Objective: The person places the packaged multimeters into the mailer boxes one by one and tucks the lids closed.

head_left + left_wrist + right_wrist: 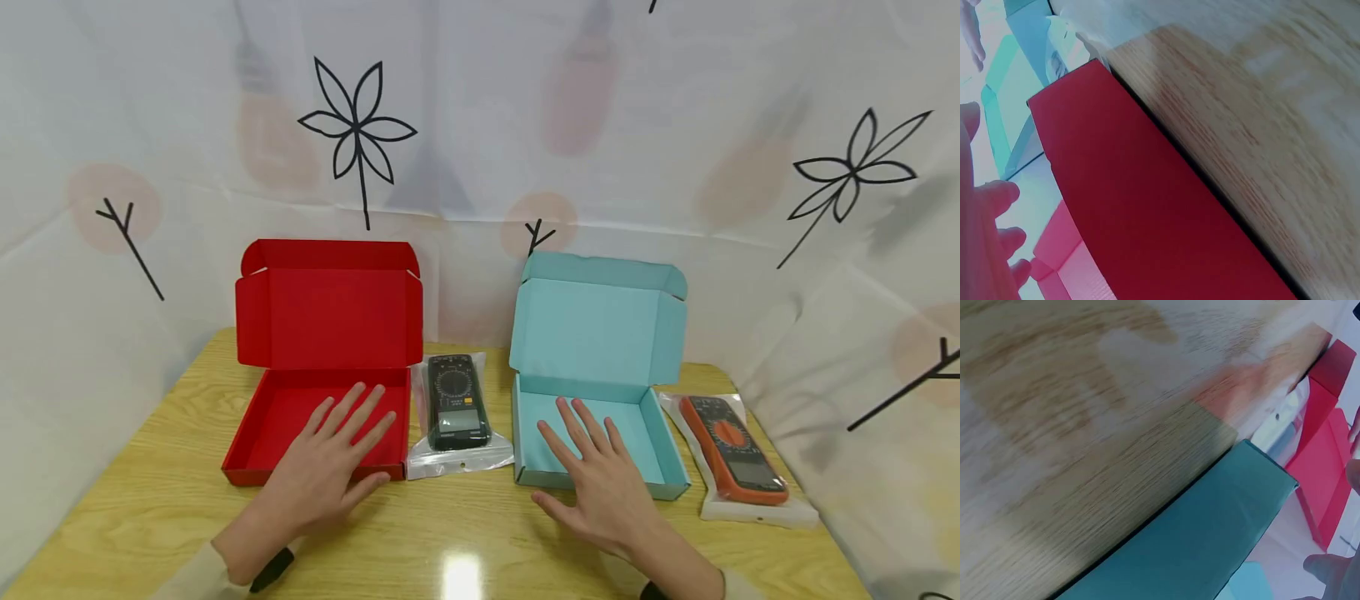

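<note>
My left hand (326,462) is held flat with fingers spread over the front of a red cardboard box (330,317), whose lid stands up at the back. Over the front of a light blue box (588,329), also with its lid raised, is my right hand (600,483), fingers straight and spread. Neither hand holds anything. Between the boxes lies a black multimeter (457,404) in a clear plastic bag. An orange multimeter (738,454), bagged too, lies right of the blue box. The left wrist view shows the red box's front wall (1129,175); the right wrist view shows the blue one's (1191,525).
All of this stands on a wood-grain table (420,550). Behind it hangs a white cloth (465,108) printed with black plant outlines and pale shapes. A dark band (272,570) shows at the left wrist.
</note>
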Demonstrator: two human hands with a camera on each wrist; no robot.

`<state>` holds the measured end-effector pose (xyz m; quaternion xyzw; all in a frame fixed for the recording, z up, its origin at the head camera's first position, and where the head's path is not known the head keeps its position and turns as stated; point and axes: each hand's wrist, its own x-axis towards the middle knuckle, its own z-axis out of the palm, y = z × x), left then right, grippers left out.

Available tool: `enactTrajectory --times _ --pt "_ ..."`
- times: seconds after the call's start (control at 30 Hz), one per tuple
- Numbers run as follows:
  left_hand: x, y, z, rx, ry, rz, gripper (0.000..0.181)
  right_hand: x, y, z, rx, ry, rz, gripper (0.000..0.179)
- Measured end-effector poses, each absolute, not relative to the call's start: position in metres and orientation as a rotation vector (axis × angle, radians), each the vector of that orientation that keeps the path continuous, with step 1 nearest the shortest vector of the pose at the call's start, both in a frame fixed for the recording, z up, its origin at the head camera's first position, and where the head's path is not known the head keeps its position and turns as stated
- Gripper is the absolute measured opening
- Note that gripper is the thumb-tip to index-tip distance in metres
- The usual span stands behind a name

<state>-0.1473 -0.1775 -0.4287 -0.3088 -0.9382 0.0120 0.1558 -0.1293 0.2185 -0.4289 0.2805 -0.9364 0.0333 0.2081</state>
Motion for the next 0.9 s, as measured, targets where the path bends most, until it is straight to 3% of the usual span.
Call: enactTrajectory --times 0.9 --pt "-0.152 -0.225 -0.425 -0.648 -2.481 -0.469 0.044 -0.144 0.201 -0.437 0.639 -2.685 0.674 0.067"
